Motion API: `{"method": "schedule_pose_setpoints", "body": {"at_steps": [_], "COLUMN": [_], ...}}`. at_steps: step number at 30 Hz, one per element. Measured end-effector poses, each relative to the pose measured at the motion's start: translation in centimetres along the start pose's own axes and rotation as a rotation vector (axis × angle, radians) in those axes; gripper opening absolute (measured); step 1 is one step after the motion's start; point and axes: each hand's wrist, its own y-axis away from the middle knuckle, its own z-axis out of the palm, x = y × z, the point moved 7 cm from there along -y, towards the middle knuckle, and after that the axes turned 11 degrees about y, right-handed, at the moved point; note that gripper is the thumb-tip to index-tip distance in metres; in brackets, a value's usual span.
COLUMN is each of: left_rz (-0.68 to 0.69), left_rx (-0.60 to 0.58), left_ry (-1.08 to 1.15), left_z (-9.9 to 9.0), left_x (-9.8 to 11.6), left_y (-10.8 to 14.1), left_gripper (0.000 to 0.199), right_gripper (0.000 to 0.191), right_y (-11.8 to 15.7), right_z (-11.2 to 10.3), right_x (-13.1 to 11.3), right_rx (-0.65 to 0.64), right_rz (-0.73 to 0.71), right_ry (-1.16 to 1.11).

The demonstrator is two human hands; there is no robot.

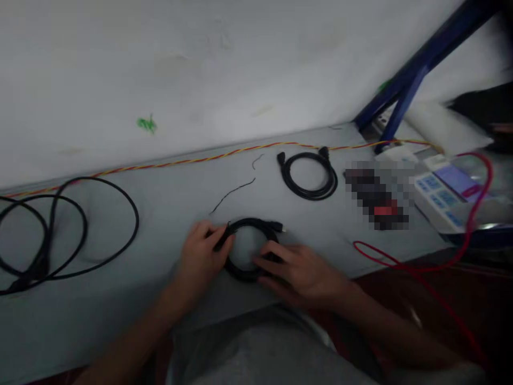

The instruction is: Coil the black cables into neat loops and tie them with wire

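Note:
A coiled black cable (249,221) is between my two hands, low over the grey table, with a plug (278,227) at its upper right. My left hand (203,251) pinches the left side of the coil, thumb and fingers closed on it. On the opposite side, my right hand (302,270) has its fingers around the coil's right edge. A thin dark tie (232,191) lies just beyond the coil. Farther back rests a second coiled black cable (310,195), its two connectors at the top.
Loose black cable (137,219) loops across the table's left end. A red-and-yellow twisted wire (208,159) runs along the wall. At right are a blurred-out object (374,195), a white device with buttons (441,198), a red cord (425,269) and a blue metal frame (409,88).

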Motion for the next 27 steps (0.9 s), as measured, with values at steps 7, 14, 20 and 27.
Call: {"method": "schedule_pose_setpoints", "body": {"at_steps": [7, 14, 20, 27], "left_rz": [-0.012, -0.033, -0.048, -0.057], "left_rx": [0.007, -0.008, -0.036, -0.054], "left_ry": [0.005, -0.008, 0.016, 0.023], "left_z": [0.1, 0.2, 0.4, 0.5], "left_x": [-0.3, -0.5, -0.4, -0.5], "left_y": [0.0, 0.1, 0.0, 0.3], "left_gripper": [0.017, 0.017, 0.018, 0.015], "right_gripper": [0.046, 0.028, 0.020, 0.018], "right_y": [-5.9, -12.3, -13.3, -13.5], "right_z": [-2.8, -2.2, -2.0, -1.7], "right_x": [1.6, 2.7, 2.1, 0.8], "right_rx": [0.098, -0.150, -0.211, -0.180], "right_rz": [-0.047, -0.251, -0.311, -0.388], "right_ry": [0.100, 0.181, 0.247, 0.378]}}
